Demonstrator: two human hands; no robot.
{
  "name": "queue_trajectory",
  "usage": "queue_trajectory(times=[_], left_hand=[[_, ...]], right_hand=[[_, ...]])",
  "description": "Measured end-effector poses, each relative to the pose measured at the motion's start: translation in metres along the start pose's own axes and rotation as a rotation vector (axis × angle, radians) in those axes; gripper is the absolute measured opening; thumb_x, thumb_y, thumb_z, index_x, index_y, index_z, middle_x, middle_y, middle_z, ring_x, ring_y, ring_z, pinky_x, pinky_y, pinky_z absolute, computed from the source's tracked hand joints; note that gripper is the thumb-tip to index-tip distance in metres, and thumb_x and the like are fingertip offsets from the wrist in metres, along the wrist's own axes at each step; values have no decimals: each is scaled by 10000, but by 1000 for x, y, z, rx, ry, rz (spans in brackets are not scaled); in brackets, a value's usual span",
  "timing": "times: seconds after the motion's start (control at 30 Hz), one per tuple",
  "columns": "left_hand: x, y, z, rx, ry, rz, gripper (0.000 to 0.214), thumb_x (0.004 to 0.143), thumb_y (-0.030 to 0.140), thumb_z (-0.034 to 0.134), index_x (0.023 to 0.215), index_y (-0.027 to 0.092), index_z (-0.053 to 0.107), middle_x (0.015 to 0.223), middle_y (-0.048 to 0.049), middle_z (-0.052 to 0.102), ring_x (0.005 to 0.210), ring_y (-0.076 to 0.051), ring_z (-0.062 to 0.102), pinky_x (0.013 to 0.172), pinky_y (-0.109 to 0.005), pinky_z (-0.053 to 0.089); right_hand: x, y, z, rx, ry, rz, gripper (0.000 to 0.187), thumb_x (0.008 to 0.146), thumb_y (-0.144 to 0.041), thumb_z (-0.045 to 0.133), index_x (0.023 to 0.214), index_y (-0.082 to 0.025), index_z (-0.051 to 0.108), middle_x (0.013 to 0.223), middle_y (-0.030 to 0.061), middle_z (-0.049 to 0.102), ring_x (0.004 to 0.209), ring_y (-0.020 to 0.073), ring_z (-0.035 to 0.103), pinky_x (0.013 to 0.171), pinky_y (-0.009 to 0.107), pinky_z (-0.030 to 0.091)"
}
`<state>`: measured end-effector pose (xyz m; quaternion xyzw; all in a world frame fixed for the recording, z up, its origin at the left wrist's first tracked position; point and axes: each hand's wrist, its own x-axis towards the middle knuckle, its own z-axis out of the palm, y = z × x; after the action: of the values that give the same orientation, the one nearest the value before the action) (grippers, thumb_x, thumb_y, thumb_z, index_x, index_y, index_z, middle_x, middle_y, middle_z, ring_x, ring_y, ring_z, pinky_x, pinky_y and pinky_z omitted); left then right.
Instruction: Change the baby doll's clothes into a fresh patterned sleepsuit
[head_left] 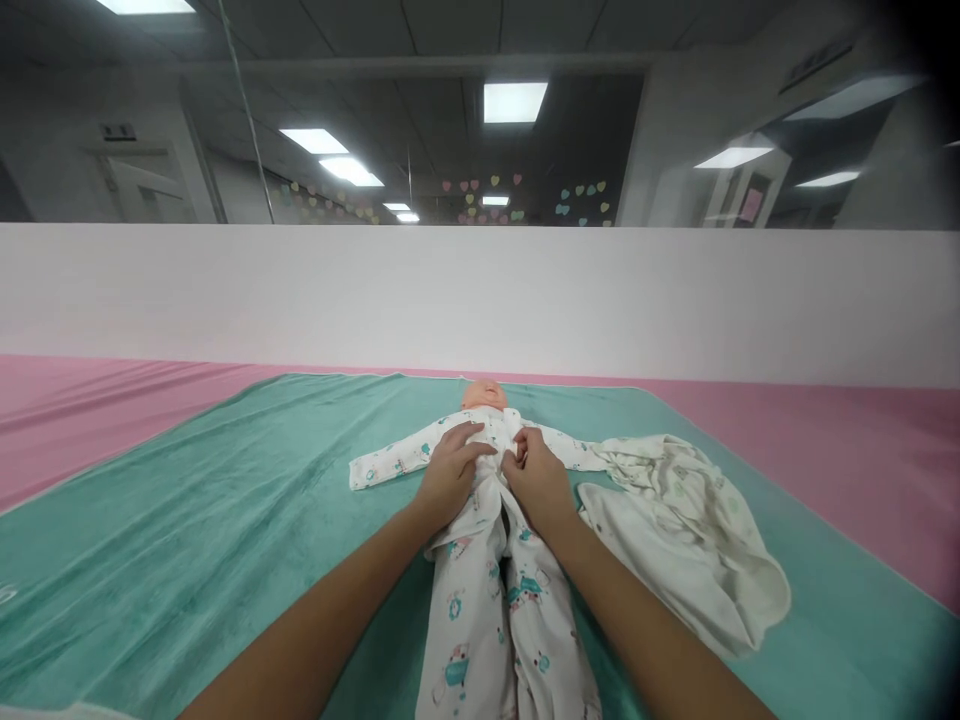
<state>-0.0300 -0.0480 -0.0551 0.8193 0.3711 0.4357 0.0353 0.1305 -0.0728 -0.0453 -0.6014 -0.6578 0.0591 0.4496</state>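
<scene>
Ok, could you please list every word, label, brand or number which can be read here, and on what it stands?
No text can be read.
Small dark rectangular sign, upper left: too blurred.
Long dark sign-like strip, upper right: too blurred.
Small pink rectangular panel, right: too small.
Pastel heart shapes: too small to tell whether they carry writing.
White fabric clothing with teal and pink prints: no readable lettering.

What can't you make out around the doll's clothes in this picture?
All in the head view:
Ends of the printed garment legs: cut off by the bottom edge.
What, if anything, the right hand pinches: hidden behind its bent fingers.
Fabric under the left hand: covered by that hand.
Full shape of the crumpled white cloth: hidden by its own folds.
</scene>
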Motion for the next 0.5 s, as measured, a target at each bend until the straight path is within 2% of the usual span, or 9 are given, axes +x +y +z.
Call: queue_trajectory(times=[0.07, 0.17, 0.27, 0.33, 0.5], left_hand=[[-8, 6, -2, -11, -11, 25, 352, 851, 95, 357, 985, 252, 642, 1293, -7, 466, 1247, -173, 341, 1062, -404, 298], [-19, 11, -5, -36, -58, 16, 322, 850, 128, 411, 1058, 257, 620, 1320, -17, 445, 1255, -186, 334, 1067, -412, 292], [-23, 12, -9, -37, -114, 2, 348, 837, 128, 451, 1108, 278, 610, 1363, -6, 403, 1276, -198, 303, 1085, -420, 261], [-22, 12, -10, -24, -135, -2, 375, 847, 124, 434, 1125, 307, 608, 1382, 15, 380, 1294, -199, 272, 1091, -424, 246], [-19, 12, -11, -15, -162, -12, 364, 889, 171, 382, 1151, 309, 594, 1389, 21, 371, 1303, -192, 254, 1094, -424, 243]], right_hand=[[-14, -4, -7, -36, -35, -74, 83, 817, -294, 435, 854, -221, 453, 708, -34, 518, 601, 128, 476, 555, 240, 282], [-31, -9, -15, -89, -130, -209, 243, 873, -370, 398, 706, -204, 459, 704, -22, 529, 643, 125, 480, 580, 246, 277], [-35, -13, -19, -146, -214, -194, 295, 845, -435, 456, 664, -202, 464, 638, -31, 519, 599, 119, 452, 556, 247, 246], [-33, -14, -20, -194, -237, -177, 254, 828, -391, 483, 660, -201, 468, 632, -33, 521, 585, 114, 437, 544, 247, 224], [-27, -13, -23, -240, -294, -258, 185, 807, -237, 454, 631, -185, 431, 655, -30, 519, 602, 102, 430, 556, 243, 224]])
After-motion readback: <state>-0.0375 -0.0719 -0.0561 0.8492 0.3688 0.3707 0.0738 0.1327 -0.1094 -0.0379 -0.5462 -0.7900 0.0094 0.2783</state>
